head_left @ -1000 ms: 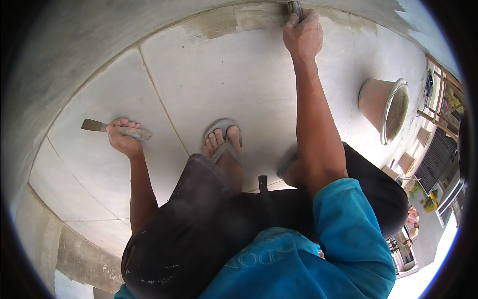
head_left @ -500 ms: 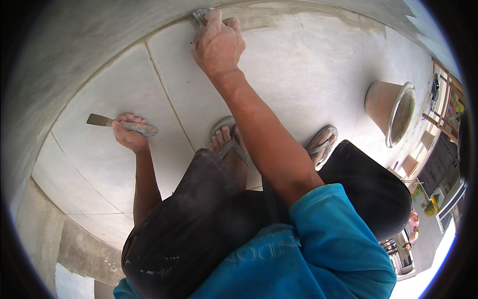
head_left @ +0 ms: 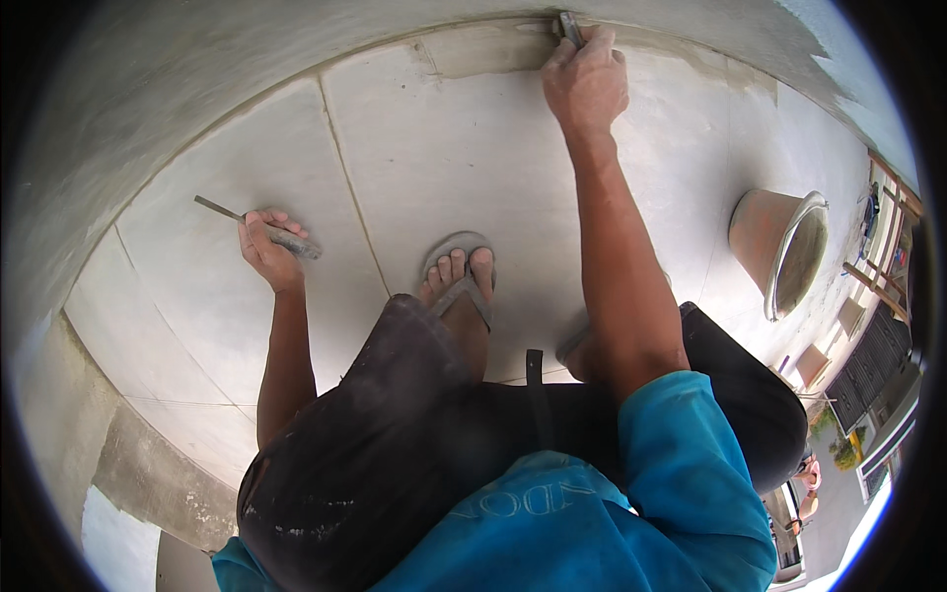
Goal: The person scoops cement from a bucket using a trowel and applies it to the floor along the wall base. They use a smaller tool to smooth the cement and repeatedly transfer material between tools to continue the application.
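Note:
My left hand [head_left: 266,252], dusty with grey powder, is closed round the crusted handle of a putty knife [head_left: 219,208]. Its thin blade points toward the left wall, held above the pale tiles. At the far edge of the floor, my right hand [head_left: 589,94] grips a small trowel [head_left: 570,30], mostly hidden by the fingers. The trowel is at the joint where the tiles meet the wall. A damp grey-brown band of mortar [head_left: 488,54] lies along that joint to the left of my right hand.
A mortar-stained bucket [head_left: 764,242] stands on the tiles to the right. My sandalled foot [head_left: 459,271] is between my arms; the other is mostly behind my right forearm. A grey rendered wall [head_left: 227,79] curves round the far and left sides. Another person [head_left: 809,479] is at the far right.
My right hand has moved right along the wall joint with the trowel, uncovering more of the damp band. My left hand has shifted slightly, turning the putty knife so its blade shows more edge-on.

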Tool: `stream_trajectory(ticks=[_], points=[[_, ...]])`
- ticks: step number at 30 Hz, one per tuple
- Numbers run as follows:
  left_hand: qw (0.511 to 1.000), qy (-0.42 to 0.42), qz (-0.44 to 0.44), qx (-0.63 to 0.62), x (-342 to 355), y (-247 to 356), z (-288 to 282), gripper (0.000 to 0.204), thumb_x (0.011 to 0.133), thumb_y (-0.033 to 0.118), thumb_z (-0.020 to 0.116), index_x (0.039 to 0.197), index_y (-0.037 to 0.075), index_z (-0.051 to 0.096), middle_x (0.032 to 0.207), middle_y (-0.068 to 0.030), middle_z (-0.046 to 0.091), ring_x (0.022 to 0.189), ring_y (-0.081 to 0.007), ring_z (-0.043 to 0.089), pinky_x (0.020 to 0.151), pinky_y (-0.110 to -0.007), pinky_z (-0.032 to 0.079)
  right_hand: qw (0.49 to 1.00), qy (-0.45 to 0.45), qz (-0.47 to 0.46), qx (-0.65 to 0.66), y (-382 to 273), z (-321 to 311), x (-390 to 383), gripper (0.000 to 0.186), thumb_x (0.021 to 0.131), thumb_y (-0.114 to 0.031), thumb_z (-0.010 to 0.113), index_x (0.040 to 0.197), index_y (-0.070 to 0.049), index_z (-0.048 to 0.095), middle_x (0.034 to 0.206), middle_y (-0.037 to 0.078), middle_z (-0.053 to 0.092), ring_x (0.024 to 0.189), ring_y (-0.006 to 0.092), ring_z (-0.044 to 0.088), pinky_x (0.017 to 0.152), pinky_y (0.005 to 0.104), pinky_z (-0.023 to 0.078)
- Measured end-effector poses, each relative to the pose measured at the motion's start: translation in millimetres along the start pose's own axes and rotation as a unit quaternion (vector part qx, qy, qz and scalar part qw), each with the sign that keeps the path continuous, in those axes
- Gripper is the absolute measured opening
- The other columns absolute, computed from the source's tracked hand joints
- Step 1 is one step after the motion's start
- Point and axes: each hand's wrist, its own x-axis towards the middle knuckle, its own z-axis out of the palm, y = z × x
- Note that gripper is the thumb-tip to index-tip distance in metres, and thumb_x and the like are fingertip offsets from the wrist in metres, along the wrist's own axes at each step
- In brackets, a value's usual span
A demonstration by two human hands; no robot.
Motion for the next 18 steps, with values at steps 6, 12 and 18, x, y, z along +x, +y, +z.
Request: stream_trajectory(ticks=[6, 12, 18], points=[[0.995, -0.052, -0.01, -0.082, -14, 28, 27, 0.019, 0.1, 0.021, 0.055, 0.092, 0.005, 0.048, 0.078, -0.0061, 0.056, 0.056, -0.0139, 0.053, 0.052, -0.03, 0.048, 0.991, -0.038, -0.086, 0.097, -93, 59, -68, 0.017, 0.087, -0.014, 0.059, 0.101, -0.007, 0.053, 0.077, 0.016, 0.068, 0.097, 0.0371, 0.06, 0.077, 0.0508, 0.05], [0.992, -0.124, -0.006, -0.026, -13, 46, 37, 0.012, 0.099, 0.018, 0.056, 0.099, 0.006, 0.052, 0.08, -0.003, 0.055, 0.061, -0.0108, 0.053, 0.054, -0.027, 0.046, 0.946, -0.207, 0.01, 0.249, -110, 53, -68, 0.022, 0.087, -0.015, 0.064, 0.104, -0.005, 0.054, 0.083, 0.019, 0.069, 0.088, 0.0358, 0.065, 0.074, 0.0451, 0.053], [0.979, -0.201, -0.028, -0.036, -26, 63, 45, 0.012, 0.1, 0.02, 0.055, 0.099, 0.008, 0.054, 0.08, -0.0011, 0.054, 0.061, -0.0088, 0.052, 0.053, -0.025, 0.045, 0.976, 0.032, 0.081, 0.198, 52, -23, 6, 0.028, 0.088, -0.017, 0.06, 0.107, 0.003, 0.064, 0.092, 0.023, 0.07, 0.087, 0.0389, 0.068, 0.08, 0.0444, 0.052]])
